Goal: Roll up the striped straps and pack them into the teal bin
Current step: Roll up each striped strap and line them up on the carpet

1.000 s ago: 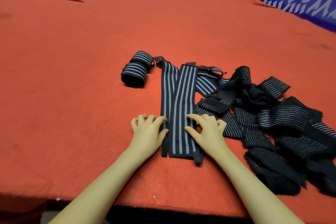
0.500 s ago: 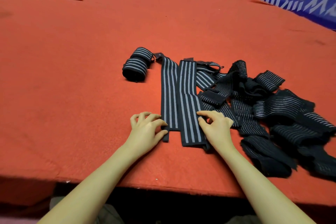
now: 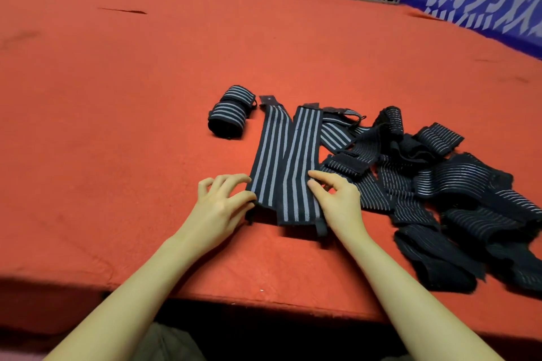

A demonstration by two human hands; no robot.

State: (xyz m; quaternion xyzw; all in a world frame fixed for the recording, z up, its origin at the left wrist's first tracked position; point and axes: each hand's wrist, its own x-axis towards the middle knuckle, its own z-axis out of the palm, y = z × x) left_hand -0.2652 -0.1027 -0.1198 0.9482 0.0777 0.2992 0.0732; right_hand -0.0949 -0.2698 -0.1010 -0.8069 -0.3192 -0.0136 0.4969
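Left hand [image 3: 218, 208] and right hand [image 3: 337, 202], fingers curled, pinch the near end of two flat straps [image 3: 284, 167] on the red surface [image 3: 117, 126], beside a roll [image 3: 230, 111] and a pile [image 3: 440, 193].

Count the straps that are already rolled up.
2: both rolled straps lie touching, left of the flat straps. One sits nearer, one behind it. The loose pile may hide more.

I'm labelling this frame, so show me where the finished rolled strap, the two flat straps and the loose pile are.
rolled strap [image 3: 230, 114]: head view, striped top of the roll.
flat straps [image 3: 283, 167]: head view, middle, where the two meet.
loose pile [image 3: 457, 182]: head view, bunched strap mid-heap.
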